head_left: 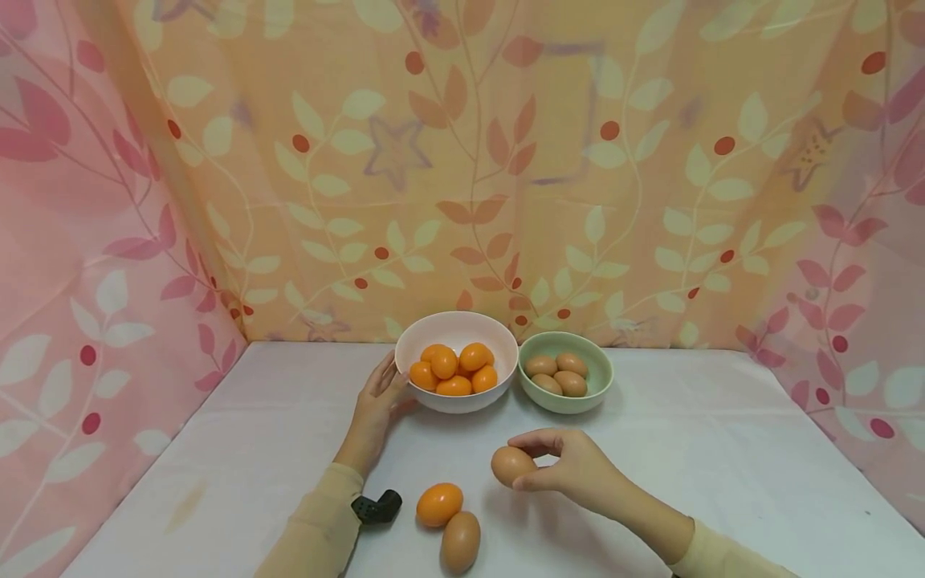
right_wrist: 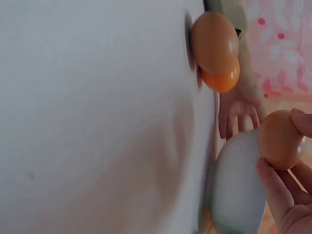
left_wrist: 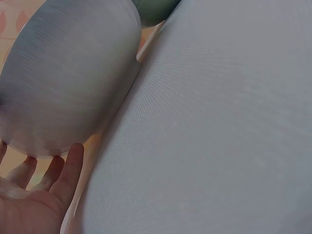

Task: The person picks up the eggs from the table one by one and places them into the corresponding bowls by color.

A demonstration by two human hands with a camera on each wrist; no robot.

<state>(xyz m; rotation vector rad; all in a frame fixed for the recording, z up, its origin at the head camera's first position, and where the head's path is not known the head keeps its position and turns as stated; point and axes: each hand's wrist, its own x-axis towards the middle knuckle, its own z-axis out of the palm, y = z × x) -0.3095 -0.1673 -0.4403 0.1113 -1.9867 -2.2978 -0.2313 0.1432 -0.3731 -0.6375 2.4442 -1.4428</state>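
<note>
My right hand [head_left: 578, 470] pinches a brown egg [head_left: 511, 466] between thumb and fingers, held above the table. In the right wrist view the same egg [right_wrist: 281, 140] shows between the fingertips. With fingers fairly straight, my left hand [head_left: 377, 400] touches the left side of a pale pink bowl [head_left: 457, 407]. Several orange egg-shaped pieces [head_left: 454, 386] lie inside that bowl. Beside it on the right, a light green bowl [head_left: 571, 405] contains several brown eggs [head_left: 571, 364]. Nearer the front, one orange piece [head_left: 439, 505] and another brown egg [head_left: 461, 543] lie together on the table.
A white cloth covers the table [head_left: 686, 449]. Floral curtains [head_left: 462, 160] stand at the back and along both sides. A black strap device [head_left: 377, 507] sits at my left wrist, close to the loose orange piece.
</note>
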